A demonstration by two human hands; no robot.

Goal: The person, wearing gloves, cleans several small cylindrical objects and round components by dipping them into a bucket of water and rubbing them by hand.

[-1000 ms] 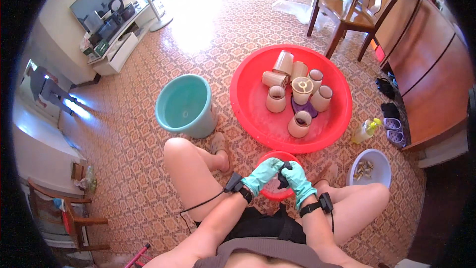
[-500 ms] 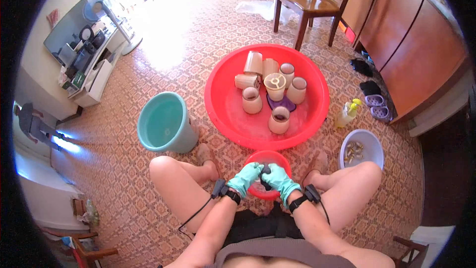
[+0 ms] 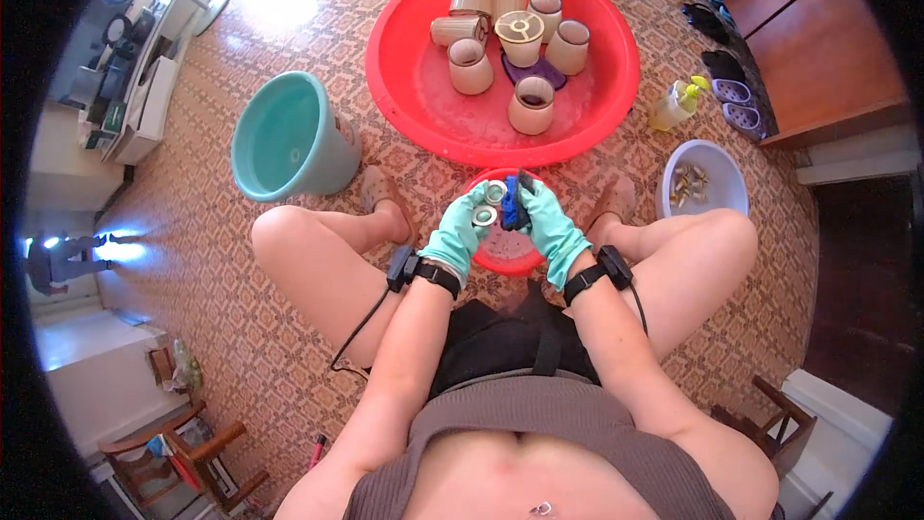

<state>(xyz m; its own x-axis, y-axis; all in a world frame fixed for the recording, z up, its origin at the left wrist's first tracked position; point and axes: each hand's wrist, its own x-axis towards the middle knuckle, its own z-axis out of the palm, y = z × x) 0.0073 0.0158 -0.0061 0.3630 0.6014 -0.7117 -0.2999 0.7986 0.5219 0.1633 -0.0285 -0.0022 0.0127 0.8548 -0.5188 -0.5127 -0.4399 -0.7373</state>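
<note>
In a teal rubber glove, my left hand (image 3: 464,229) is closed on a pair of small white rings (image 3: 485,217), held one above the other. My right hand (image 3: 546,223), gloved the same way, grips a blue and black scrubbing pad (image 3: 510,202) close beside the rings. Both hands are over a small red basin (image 3: 505,265) between my feet, with foamy liquid in it. Beyond it stands a large red tub (image 3: 423,130) with several cream lampshades (image 3: 531,106) and a purple cloth (image 3: 549,75) inside.
On the left is a teal bucket (image 3: 322,159). A lavender basin (image 3: 739,188) with small brass-coloured pieces (image 3: 690,183) stands on the right, near a yellow-topped bottle (image 3: 676,104). Purple clogs (image 3: 739,116) lie by the wooden cabinet (image 3: 813,67). A wooden chair (image 3: 183,453) is at lower left.
My view has tilted down, so the tub and basins sit higher. My hands have separated slightly; the white rings and the pad's blue side now show, where only something dark showed between the gloves.
</note>
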